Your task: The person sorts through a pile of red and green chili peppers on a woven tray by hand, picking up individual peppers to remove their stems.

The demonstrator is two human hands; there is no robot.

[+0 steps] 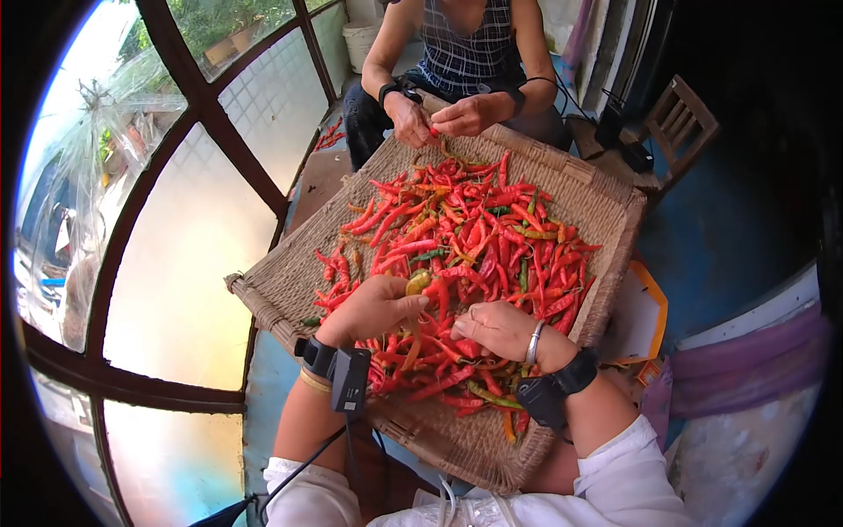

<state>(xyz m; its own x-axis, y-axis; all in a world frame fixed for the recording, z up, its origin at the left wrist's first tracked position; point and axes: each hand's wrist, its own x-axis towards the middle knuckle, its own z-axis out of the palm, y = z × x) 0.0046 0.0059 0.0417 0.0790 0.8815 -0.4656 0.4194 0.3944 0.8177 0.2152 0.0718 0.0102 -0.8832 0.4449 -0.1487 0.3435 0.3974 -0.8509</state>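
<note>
A wide heap of chili peppers [492, 233], mostly red with some orange, yellow and green, lies on a woven rope-topped frame [290, 281]. Over the near left part of the heap, my left hand [376, 309] is closed on a yellow-green chili pepper [419, 282], which shows past the thumb and fingers. My right hand [499, 330] is a short way to its right, low over the red peppers, with thumb and fingers pressed together. Whatever it pinches, if anything, is hidden at the fingertips.
Across the frame another person [465, 53] sits, both hands together at a small red pepper [433, 132]. A wooden chair [680, 132] stands at the right. Framed window panes [176, 263] line the left. A white bucket [359, 44] stands behind.
</note>
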